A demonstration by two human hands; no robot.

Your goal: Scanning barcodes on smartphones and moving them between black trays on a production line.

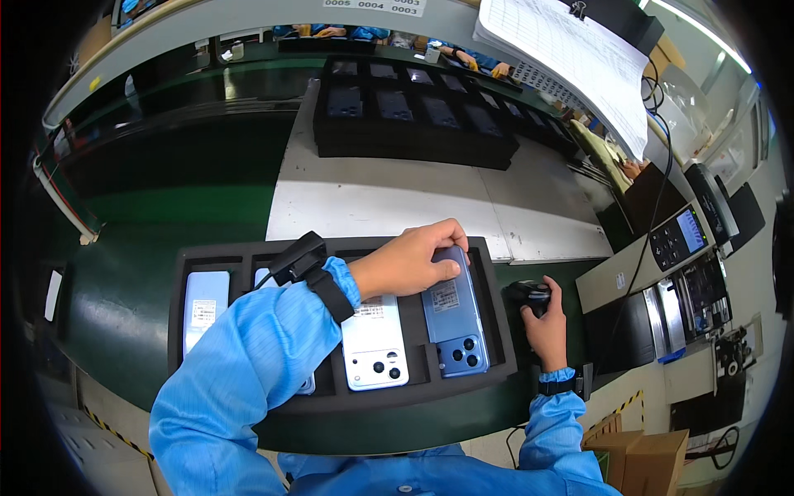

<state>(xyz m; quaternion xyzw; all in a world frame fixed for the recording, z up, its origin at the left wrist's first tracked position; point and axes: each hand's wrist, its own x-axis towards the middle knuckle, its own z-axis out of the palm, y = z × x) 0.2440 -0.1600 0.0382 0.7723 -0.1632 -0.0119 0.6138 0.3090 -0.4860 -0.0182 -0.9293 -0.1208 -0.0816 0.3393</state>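
Note:
In front of me lies a black foam tray (397, 398) with smartphones resting in its slots, camera side up. My left hand (418, 258) reaches across to the tray's right slot, its thumb on the back of a blue smartphone (455, 318) and its fingers curled over the top edge. Beside it is a white smartphone (374, 351). A pale blue smartphone (205, 302) fills the left slot, and another is mostly hidden under my left forearm. To the right of the tray, my right hand (546, 326) is closed around a black handheld device (528, 293).
Stacked black trays (413, 140) of phones stand at the far side on a white board (372, 194). At right is a printer (678, 240) with a small screen. Clipped papers (571, 62) hang above. Other people's hands show at the far side. Cardboard boxes (653, 463) sit lower right.

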